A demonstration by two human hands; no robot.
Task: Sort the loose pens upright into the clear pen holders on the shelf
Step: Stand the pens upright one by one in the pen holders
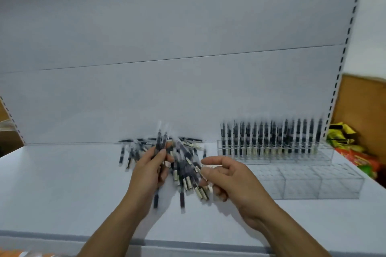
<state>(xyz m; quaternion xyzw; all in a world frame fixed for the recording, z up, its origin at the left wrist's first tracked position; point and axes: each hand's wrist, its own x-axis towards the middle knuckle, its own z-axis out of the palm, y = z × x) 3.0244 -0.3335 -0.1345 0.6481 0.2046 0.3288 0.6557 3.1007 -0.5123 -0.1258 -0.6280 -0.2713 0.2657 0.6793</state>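
Observation:
A heap of loose black pens in clear wrappers [183, 158] lies on the white shelf [62, 183] near its back wall. My left hand [150, 167] is shut on a small bunch of pens, their tips pointing up. My right hand [227, 175] hovers just right of the heap with fingers curled and apart; the blur hides whether it touches a pen. To the right, a clear pen holder [275, 154] at the back carries a row of upright pens. A second clear holder [309, 183] in front of it shows no pens.
The shelf's slotted upright [342, 54] rises at the right. Beyond it lie colourful packets [353, 152] and a brown board. The shelf's grey front edge [188, 242] runs below my forearms. The frame is motion-blurred.

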